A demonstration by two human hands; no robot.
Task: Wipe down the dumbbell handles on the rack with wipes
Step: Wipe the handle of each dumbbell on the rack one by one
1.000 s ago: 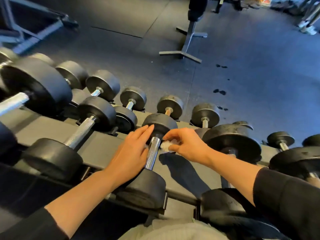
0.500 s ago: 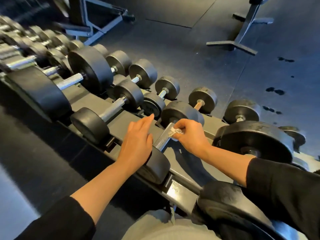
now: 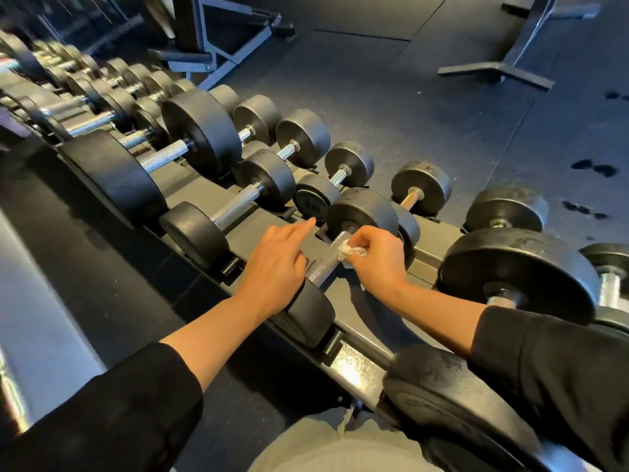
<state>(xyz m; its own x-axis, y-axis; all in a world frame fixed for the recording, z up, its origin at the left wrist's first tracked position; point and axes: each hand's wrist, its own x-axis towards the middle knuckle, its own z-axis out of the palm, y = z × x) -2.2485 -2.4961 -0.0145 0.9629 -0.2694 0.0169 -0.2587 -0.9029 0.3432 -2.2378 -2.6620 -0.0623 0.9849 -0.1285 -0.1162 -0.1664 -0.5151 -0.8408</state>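
A black dumbbell with a knurled silver handle [image 3: 326, 261] lies on the upper shelf of the grey rack [image 3: 354, 366], straight in front of me. My right hand [image 3: 376, 258] pinches a small crumpled white wipe [image 3: 349, 249] against the far end of that handle, close to the far weight head [image 3: 362, 212]. My left hand [image 3: 275, 267] rests on the near weight head [image 3: 308, 315], fingers straight and pointing away, beside the handle. Black sleeves cover both forearms.
More dumbbells line the rack: a similar one to the left [image 3: 235, 206], bigger ones farther left [image 3: 160, 158], a large one to the right [image 3: 517, 270]. A lower row [image 3: 422, 190] sits behind. A bench frame [image 3: 218, 46] and a stand base [image 3: 493, 69] stand on the dark floor.
My view has swung left, showing more of the rack. My right hand with the wipe has slid up the handle toward the far head. My left hand stays on the near head.
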